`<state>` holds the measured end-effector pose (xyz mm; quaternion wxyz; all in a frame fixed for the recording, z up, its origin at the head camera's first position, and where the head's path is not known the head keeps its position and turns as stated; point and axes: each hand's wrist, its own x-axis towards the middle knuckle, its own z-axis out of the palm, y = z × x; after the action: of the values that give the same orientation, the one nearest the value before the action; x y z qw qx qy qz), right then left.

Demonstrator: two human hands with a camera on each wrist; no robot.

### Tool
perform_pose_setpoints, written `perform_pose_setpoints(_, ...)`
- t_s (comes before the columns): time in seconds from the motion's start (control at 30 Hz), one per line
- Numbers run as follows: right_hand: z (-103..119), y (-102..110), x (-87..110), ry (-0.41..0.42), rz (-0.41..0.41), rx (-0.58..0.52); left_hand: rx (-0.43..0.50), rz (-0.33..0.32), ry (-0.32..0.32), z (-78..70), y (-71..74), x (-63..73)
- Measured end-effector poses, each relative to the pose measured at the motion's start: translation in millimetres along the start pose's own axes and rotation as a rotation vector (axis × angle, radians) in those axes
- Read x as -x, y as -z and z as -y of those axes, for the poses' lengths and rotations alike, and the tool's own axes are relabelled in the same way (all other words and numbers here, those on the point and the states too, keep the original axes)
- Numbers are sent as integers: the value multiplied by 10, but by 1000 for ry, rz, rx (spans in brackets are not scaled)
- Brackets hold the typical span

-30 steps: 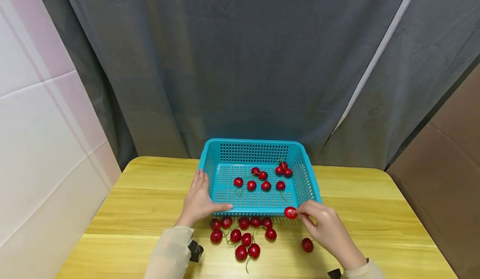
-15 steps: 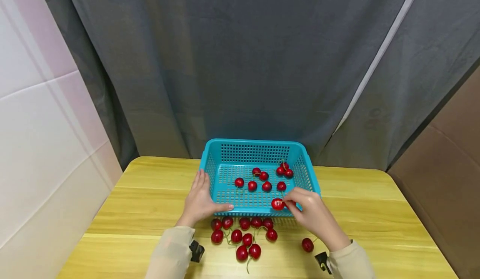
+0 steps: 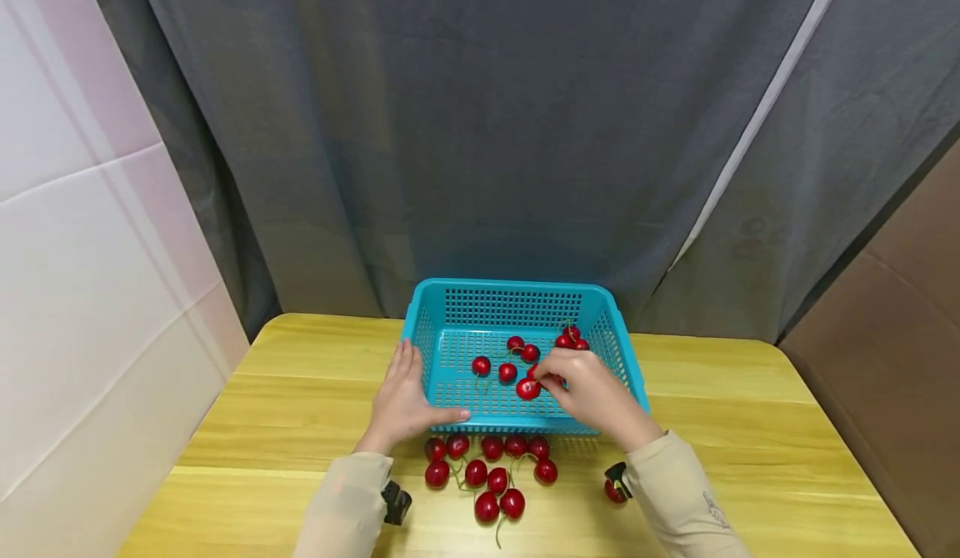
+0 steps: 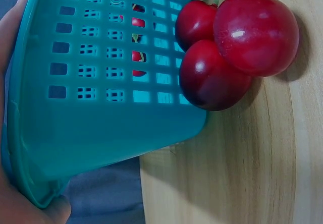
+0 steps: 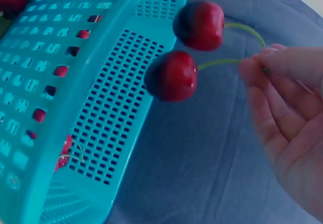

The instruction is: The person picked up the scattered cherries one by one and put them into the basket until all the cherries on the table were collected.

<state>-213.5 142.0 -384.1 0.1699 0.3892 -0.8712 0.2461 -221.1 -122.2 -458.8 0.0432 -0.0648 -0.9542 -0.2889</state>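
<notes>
My right hand (image 3: 592,395) is over the blue plastic basket (image 3: 487,422), pinching green stems between thumb and fingertips. In the right wrist view two cherries (image 5: 171,76) dangle from those stems; the head view shows one red cherry (image 3: 528,389) plainly at the fingertips. My left hand (image 3: 402,399) holds the basket's front left corner, its thumb along the front rim and its fingers against the left side. Inside the basket lie several loose cherries (image 3: 482,366), some of them partly hidden behind my right hand.
Several cherries with stems (image 3: 486,507) lie on the wooden table (image 3: 300,408) in front of the basket. A lone cherry (image 3: 615,491) sits to the right, partly covered by the black wrist device (image 3: 618,476). A grey curtain (image 3: 480,124) hangs behind the basket.
My right hand has moved left and inward from the basket's front right rim, carrying the cherries over the inside. My left hand stays on the basket corner.
</notes>
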Motion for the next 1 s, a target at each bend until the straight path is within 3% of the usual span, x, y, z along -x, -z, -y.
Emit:
perform_pose_setpoints(0.6,-62,-268,-636,-13,393,-57,-1,-8,2,20,-17,-3)
perform_pose_setpoints(1.0,-91,-462,-969,-51,485,-32,4,0,1,20,-1,8)
